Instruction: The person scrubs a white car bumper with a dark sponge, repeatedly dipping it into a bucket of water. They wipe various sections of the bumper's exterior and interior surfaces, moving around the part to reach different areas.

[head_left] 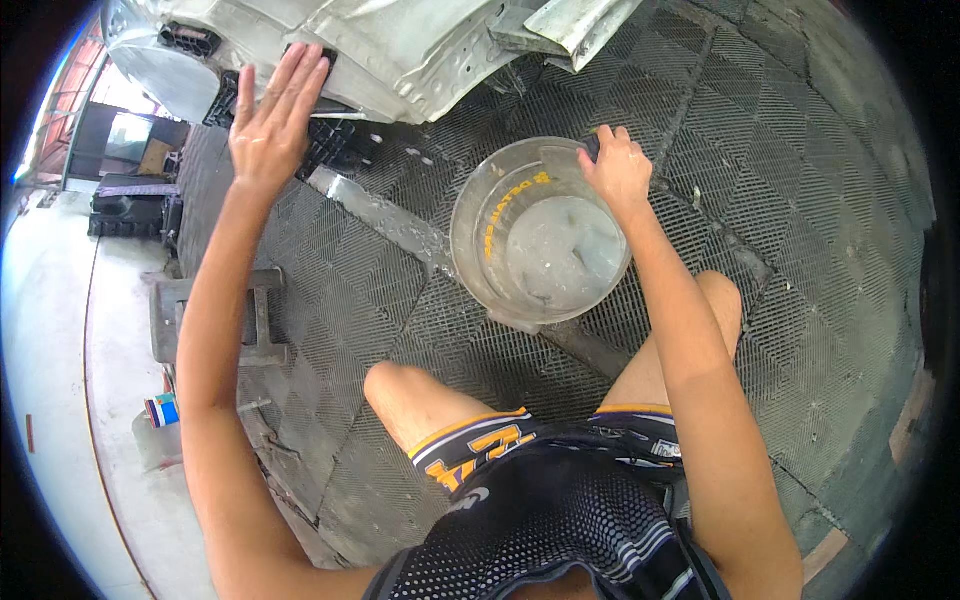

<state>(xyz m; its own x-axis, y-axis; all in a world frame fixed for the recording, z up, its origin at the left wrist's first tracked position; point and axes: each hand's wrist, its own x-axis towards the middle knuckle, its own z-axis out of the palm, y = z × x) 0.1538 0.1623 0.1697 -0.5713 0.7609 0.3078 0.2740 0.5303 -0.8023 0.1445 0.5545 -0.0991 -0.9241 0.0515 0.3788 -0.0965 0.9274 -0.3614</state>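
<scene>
My left hand (pixel 270 135) reaches up with fingers stretched out, lying against a black plastic part (pixel 225 98) along the edge of a large silver-white metal body panel (pixel 400 45). My right hand (pixel 618 172) is closed at the far right rim of a clear greyish bucket (pixel 465 235). A small dark object (pixel 592 148) shows at its fingertips, too little of it to name. Cloudy water (pixel 545 250) stands in the bucket, with a pale bluish shape at its right side that I cannot make out. The bucket has yellow lettering on its wall.
Dark ribbed floor mats (pixel 340 300) lie under the bucket, with a wet, lighter strip (pixel 385 215) beside it. A grey plastic stool (pixel 262 318) stands to the left. Beyond it are black cases (pixel 135 210) and a small blue-and-white container (pixel 162 409).
</scene>
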